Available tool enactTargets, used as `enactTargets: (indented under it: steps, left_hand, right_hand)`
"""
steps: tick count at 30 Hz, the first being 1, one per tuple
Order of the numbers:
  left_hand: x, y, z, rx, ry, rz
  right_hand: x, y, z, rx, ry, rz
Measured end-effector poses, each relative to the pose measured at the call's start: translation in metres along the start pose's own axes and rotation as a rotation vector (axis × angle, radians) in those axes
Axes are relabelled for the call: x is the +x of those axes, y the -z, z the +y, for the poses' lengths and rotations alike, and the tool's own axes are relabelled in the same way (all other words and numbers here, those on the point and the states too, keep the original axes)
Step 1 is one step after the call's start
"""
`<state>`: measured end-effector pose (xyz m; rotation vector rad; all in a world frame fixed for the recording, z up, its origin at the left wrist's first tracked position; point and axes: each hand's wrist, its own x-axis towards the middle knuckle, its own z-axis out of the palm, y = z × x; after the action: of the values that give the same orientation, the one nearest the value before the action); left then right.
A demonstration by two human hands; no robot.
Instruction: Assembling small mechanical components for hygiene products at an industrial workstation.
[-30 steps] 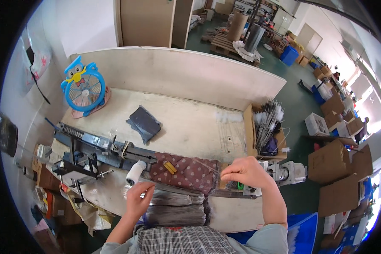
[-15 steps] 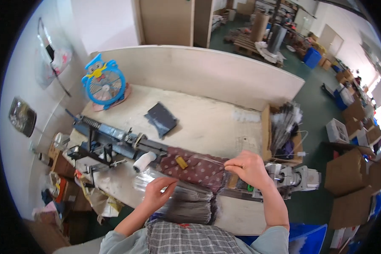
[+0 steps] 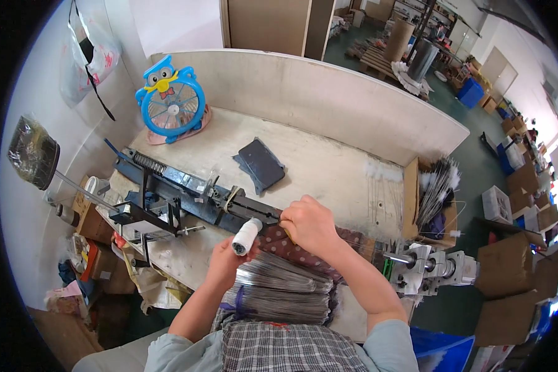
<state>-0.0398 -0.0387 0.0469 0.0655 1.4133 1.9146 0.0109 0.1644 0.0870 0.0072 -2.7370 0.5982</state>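
Note:
My left hand (image 3: 225, 257) is closed at the lower end of a white roll (image 3: 248, 234), its fingers partly hidden behind it. The roll tilts beside the end of a long dark metal fixture (image 3: 242, 208). My right hand (image 3: 308, 224) is pinched at the fixture's right tip; what its fingers hold is hidden. A small yellow piece (image 3: 288, 235) shows just under those fingers; I cannot tell whether they hold it. Below lies a dark red cloth with pale dots (image 3: 291, 253). Thin metal wires (image 3: 285, 294) lie in bundles close to my body.
A blue toy-shaped fan (image 3: 170, 108) and a dark flat block (image 3: 260, 164) sit toward the back. At right stand a metal clamping unit (image 3: 437, 270) and a cardboard box (image 3: 410, 192) of wire brushes. A black bracket (image 3: 146, 220) rises at left; a low white panel (image 3: 328, 93) borders the bench.
My right hand has moved left from the cloth's right side to the fixture's tip. My left hand has come to the white roll, which now points differently. The view has shifted.

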Motion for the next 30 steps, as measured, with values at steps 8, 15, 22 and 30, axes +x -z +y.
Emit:
enactTargets:
  steps: [8, 15, 22, 30]
  left_hand:
    - [0.029, -0.023, -0.007, 1.062, -0.055, 0.053]
    - [0.024, -0.032, -0.029, 0.526, -0.108, -0.011]
    - [0.028, -0.047, -0.037, 0.453, -0.153, -0.025]
    - [0.030, 0.035, -0.032, 0.289, -0.134, 0.099]
  right_hand:
    - [0.003, 0.005, -0.003, -0.054, -0.033, -0.037]
    - [-0.038, 0.032, -0.003, 0.031, 0.006, 0.237]
    - [-0.085, -0.010, 0.001, 0.144, -0.121, 0.032]
    - [-0.074, -0.037, 0.021, 0.100, -0.105, -0.024]
